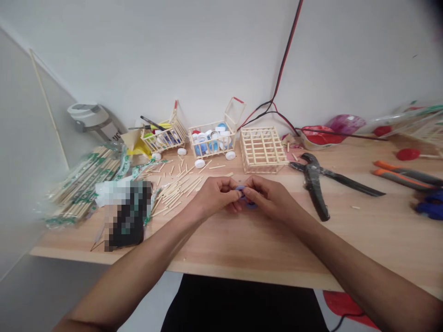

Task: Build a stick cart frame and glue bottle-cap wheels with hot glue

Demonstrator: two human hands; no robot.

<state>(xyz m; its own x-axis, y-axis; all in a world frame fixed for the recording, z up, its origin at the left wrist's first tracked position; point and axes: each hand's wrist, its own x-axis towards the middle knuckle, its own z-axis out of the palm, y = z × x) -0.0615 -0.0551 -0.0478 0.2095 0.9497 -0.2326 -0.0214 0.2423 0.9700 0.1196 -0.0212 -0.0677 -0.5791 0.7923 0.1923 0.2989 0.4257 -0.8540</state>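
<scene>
Small blue round pieces (251, 205), like bottle caps, are held between my two hands above the middle of the wooden table. My left hand (220, 194) pinches them from the left with thumb and fingers. From the right, my right hand (265, 196) closes its thumb and fingertips on them. The fingertips of both hands nearly meet, and they hide part of the pieces. Just behind my hands stands a stick-built lattice box (265, 150). Cut wooden sticks (178, 191) lie scattered to the left of my left hand.
Two small stick carts, one with bottle caps (212, 140), one with pens (164, 136), stand at the back. Bagged sticks (83, 184), a dark pouch (133, 214) and a bottle (95, 122) are left. Black pliers (314, 186), orange-handled pliers (404, 175) and a red bowl (320, 137) are right.
</scene>
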